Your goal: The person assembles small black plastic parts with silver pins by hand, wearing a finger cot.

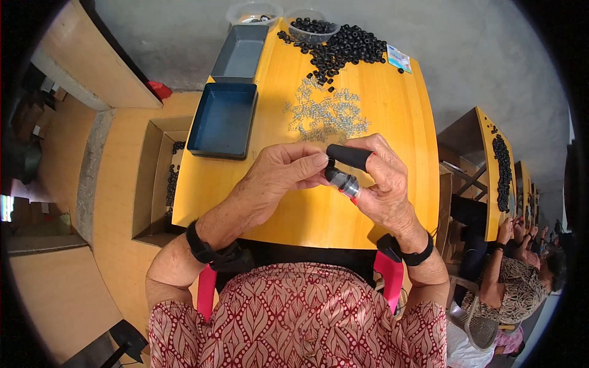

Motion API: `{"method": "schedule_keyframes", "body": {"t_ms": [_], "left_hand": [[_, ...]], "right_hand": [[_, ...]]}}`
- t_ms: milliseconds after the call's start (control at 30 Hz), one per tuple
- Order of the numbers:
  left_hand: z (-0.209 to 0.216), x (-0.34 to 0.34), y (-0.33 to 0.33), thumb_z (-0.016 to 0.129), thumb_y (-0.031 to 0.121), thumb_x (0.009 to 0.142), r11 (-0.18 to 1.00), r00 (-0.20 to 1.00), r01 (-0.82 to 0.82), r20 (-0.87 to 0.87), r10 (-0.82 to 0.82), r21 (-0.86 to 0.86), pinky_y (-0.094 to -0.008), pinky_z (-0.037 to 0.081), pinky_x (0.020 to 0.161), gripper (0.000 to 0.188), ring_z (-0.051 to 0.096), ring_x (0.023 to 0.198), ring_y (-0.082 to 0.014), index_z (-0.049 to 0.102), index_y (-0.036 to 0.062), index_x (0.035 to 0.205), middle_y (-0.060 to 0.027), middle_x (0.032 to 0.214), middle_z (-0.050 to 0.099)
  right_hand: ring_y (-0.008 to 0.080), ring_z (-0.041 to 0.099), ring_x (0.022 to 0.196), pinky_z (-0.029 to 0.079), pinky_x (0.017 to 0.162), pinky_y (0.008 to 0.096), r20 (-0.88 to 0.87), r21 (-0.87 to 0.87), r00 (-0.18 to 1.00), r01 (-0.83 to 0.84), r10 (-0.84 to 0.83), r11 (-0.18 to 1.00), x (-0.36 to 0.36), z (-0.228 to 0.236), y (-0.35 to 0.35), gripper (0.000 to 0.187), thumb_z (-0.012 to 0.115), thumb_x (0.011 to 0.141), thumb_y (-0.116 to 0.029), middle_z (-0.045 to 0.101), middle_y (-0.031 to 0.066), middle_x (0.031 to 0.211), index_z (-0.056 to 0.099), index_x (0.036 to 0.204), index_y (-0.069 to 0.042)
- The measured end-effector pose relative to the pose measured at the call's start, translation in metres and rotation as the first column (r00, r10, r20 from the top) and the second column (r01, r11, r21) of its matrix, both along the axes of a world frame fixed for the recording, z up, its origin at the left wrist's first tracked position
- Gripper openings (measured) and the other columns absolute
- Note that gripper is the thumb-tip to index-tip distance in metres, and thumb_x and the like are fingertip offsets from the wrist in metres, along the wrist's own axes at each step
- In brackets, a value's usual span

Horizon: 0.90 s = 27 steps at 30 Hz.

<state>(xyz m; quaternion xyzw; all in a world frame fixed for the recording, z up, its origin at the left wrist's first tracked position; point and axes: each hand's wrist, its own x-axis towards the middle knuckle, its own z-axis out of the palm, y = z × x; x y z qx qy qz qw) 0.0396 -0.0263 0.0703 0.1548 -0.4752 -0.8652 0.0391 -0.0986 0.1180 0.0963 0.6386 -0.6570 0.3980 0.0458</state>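
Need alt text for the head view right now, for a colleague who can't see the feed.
Seen from above, a person's left hand and right hand meet over a yellow table, together holding a small black and metal cylindrical part; the right index finger wears a black finger cover. Farther back lie loose small metal pieces, a pile of black rings and two dark blue trays.

Yellow desk [392, 116]: 2 blue trays [224, 119] upper left, black rings [343, 49] at top w/ 2 clear tubs [313, 26], small silver bits [325, 113] in middle.
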Motion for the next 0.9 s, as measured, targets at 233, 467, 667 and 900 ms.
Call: {"method": "schedule_keyframes", "body": {"t_ms": [233,467,667,900], "left_hand": [[-0.016,0.013,0.015,0.061,0.028,0.094,0.999,0.999,0.036,-0.037,-0.035,0.021,-0.0245,0.050,0.084,0.028,0.063,0.089,-0.0098,0.066,0.0029,0.106,-0.0024,0.093,0.067],[-0.033,0.018,0.021,0.062,0.020,0.093,0.999,0.998,0.043,0.045,-0.042,-0.029,-0.0237,0.051,0.082,0.028,0.062,0.090,-0.0093,0.063,-0.0009,0.111,-0.0046,0.097,0.066],[-0.049,0.012,0.030,0.064,0.009,0.090,0.999,0.998,-0.025,-0.062,0.023,-0.034,-0.0234,0.051,0.084,0.023,0.062,0.092,-0.0112,0.062,0.0006,0.111,-0.0053,0.103,0.065],[-0.051,0.014,0.020,0.062,0.004,0.090,0.988,0.998,-0.056,0.002,0.057,0.146,-0.0264,0.053,0.090,0.017,0.063,0.099,-0.0167,0.063,-0.0001,0.107,-0.0072,0.103,0.064]], "right_hand": [[0.0276,0.059,0.081,0.047,0.069,0.0370,0.014,-0.024,0.999,0.031,-0.031,0.999,0.016,-0.016,0.018,0.029,0.078,0.064,-0.007,0.063,0.0110,0.091,0.066,0.091,-0.002],[0.0265,0.058,0.078,0.044,0.068,0.0376,-0.134,-0.029,0.989,0.065,-0.068,0.997,0.026,-0.038,0.030,0.028,0.075,0.063,-0.007,0.062,0.0103,0.089,0.066,0.089,-0.001],[0.0283,0.057,0.078,0.045,0.068,0.0375,0.062,0.020,0.987,0.149,-0.150,0.989,0.032,-0.050,0.042,0.022,0.075,0.068,-0.006,0.062,0.0114,0.088,0.066,0.088,-0.001],[0.0285,0.061,0.081,0.049,0.070,0.0358,0.072,0.073,0.958,0.272,-0.277,0.960,0.006,-0.028,0.063,0.016,0.070,0.073,-0.004,0.063,0.0131,0.090,0.066,0.088,0.001]]}}
